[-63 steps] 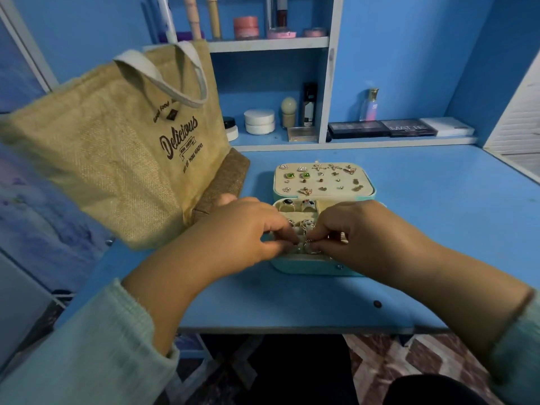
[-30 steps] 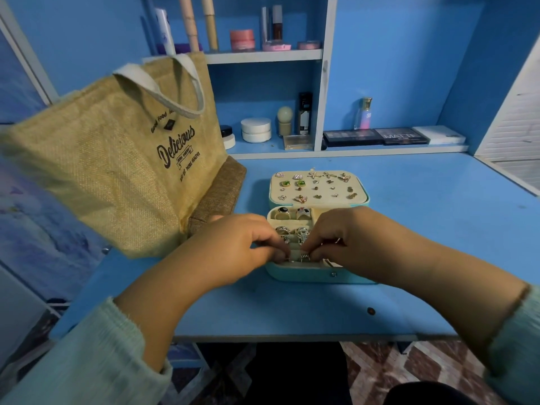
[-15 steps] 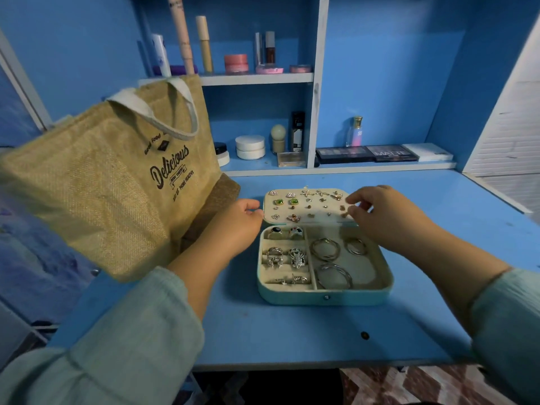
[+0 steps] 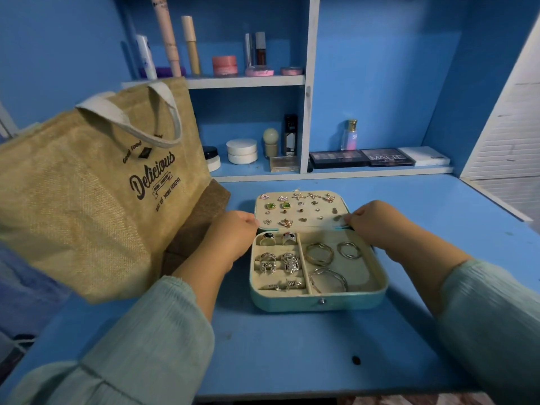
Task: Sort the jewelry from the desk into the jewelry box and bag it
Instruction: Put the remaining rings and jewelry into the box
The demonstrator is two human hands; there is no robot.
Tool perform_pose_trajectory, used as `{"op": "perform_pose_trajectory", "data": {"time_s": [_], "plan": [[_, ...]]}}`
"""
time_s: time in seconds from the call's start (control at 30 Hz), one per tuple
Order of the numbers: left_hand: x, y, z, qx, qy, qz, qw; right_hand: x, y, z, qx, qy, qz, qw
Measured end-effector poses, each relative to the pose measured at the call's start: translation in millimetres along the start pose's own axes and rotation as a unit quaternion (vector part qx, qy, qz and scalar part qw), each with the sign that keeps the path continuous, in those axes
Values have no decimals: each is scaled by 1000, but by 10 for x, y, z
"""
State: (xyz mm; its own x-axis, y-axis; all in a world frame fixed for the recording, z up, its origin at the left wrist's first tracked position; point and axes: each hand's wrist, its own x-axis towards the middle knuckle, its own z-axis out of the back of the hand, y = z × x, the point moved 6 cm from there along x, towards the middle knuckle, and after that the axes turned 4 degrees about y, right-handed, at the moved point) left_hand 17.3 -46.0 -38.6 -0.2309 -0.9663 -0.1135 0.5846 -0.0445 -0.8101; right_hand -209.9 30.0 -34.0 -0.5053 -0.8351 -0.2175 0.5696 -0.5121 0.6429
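Head view shows our left hand pinching the left edge, and our right hand the right edge, of the cream earring-studded lid of the open turquoise jewelry box on the blue desk. Rings and hoops lie in its compartments. A tan jute tote bag stands just left.
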Motion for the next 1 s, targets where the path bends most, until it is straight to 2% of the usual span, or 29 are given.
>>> {"op": "perform_pose_trajectory", "data": {"time_s": [0.53,0.8,1.0], "plan": [[308,-89,-97,-34,-21,-12,999,256,7,78,47,-12,48,998],[261,-141,-65,-83,-34,-49,995,181,-39,86,175,-17,69,982],[192,-147,-34,-119,-52,-59,990,138,-71,113,276,-21,88,957]]}}
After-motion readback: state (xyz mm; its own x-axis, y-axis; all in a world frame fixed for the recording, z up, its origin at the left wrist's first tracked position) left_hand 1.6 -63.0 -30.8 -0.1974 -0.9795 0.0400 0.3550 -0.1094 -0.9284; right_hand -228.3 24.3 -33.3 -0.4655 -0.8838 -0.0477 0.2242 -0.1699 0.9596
